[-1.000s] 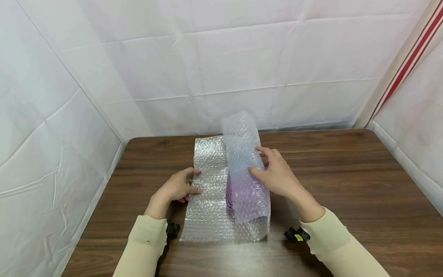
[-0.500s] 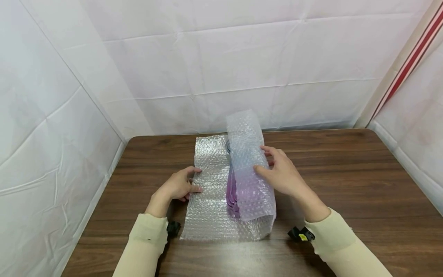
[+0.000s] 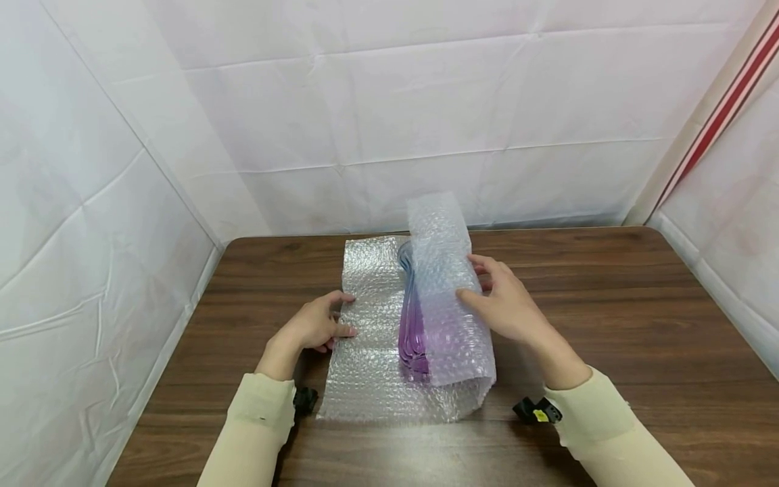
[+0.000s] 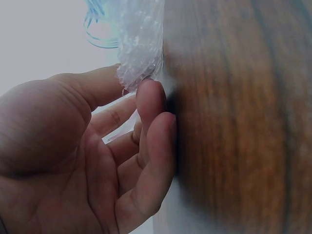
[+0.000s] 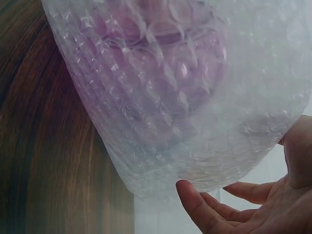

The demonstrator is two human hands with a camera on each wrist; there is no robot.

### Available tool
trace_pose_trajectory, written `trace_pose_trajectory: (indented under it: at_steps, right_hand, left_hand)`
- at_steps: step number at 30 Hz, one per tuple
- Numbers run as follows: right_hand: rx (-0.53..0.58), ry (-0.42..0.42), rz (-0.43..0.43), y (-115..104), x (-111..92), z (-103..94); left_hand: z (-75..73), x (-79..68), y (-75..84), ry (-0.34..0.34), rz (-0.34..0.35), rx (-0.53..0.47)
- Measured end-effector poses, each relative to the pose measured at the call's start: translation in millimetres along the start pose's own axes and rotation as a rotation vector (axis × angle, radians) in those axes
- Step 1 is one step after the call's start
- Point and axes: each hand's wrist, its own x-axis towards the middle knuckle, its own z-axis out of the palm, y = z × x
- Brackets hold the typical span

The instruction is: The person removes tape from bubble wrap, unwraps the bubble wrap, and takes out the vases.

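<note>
A sheet of bubble wrap (image 3: 368, 284) lies on the table, its right part folded up and over a fluted glass vase (image 3: 412, 331). The vase lies on its side, shading from blue at the far end to purple at the near end; its right side shows only through the raised flap. My left hand (image 3: 313, 326) pinches the sheet's left edge, thumb above and fingers below. At the flap's right side my right hand (image 3: 502, 301) grips the wrap between thumb and fingers. Purple glass shows blurred through the wrap in the right wrist view.
The brown wooden table (image 3: 608, 325) extends to both sides. White sheeting (image 3: 377, 101) closes in the back and both sides, with a red stripe (image 3: 718, 115) at the right corner. The flap's far end stands up near the back edge.
My right hand has moved to the right, drawing the flap with it, so more of the vase lies uncovered. The left hand stays in place at the sheet's left edge.
</note>
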Motion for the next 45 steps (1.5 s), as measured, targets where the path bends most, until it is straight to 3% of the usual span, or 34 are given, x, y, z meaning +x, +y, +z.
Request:
trace_pose_trajectory:
  at_steps: [14, 30, 45]
  right_hand:
    - [0.041, -0.035, -0.004, 7, -1, -7.1]
    - [-0.081, -0.062, 0.007, 14, -3, -11.4]
    - [-0.086, -0.036, 0.017, 14, -5, -18.7]
  left_hand:
    - [0.2, -0.2, 0.1, 0.002, -0.001, -0.010]
    - [-2.2, -0.8, -0.2, -0.011, 0.012, 0.001]
    - [-2.0, 0.9, -1.7, -0.011, 0.008, 0.000]
